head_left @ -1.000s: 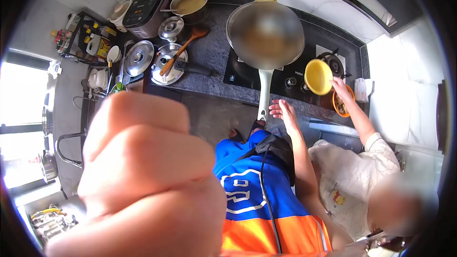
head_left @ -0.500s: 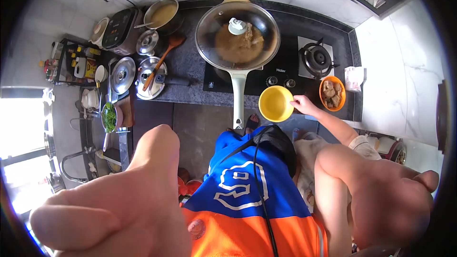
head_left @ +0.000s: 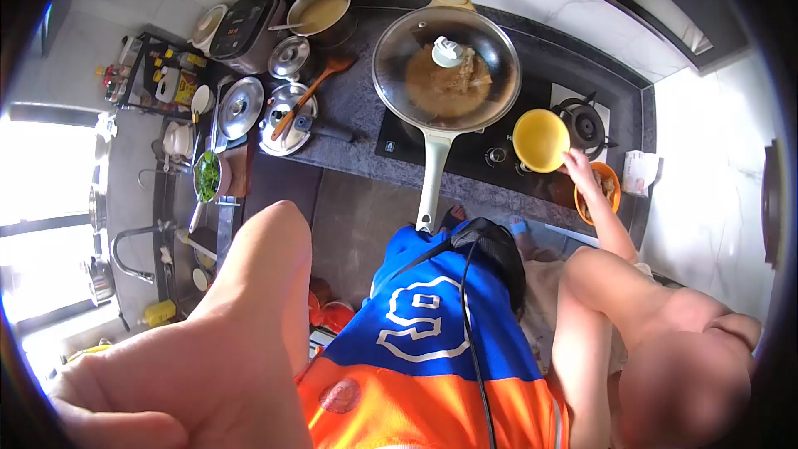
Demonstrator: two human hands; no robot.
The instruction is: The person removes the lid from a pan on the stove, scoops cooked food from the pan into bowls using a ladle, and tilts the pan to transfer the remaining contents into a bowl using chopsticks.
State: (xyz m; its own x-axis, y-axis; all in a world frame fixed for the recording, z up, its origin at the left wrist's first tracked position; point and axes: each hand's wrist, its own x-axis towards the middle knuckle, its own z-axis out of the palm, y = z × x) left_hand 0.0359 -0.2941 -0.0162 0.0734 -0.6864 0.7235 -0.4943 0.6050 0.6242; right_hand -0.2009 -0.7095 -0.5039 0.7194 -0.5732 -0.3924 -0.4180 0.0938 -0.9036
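My left hand (head_left: 158,374) is raised close to the camera at the lower left. A thumb-like part shows; the other fingers lie outside the view. My right hand (head_left: 686,382) is also raised near the camera, blurred at the lower right, with its fingers hard to make out. Neither hand shows anything held. In front, a glass-lidded pan (head_left: 449,87) with brown food inside stands on the black hob (head_left: 399,137). Another person's hand (head_left: 576,165) grips the rim of a yellow bowl (head_left: 540,140), held in the air over the hob's right side.
An orange bowl (head_left: 613,187) with brown chunks sits at the counter's right, partly behind the other person's arm. Leftward are a pressure cooker (head_left: 285,129) with a wooden spatula (head_left: 312,100), a pot (head_left: 322,12), a rice cooker (head_left: 245,29) and greens (head_left: 207,176). The pan's handle (head_left: 433,183) juts towards me.
The other person's hand has carried the yellow bowl from the counter's front edge up over the hob's right side. The whole view has shifted. Both my hands remain raised.
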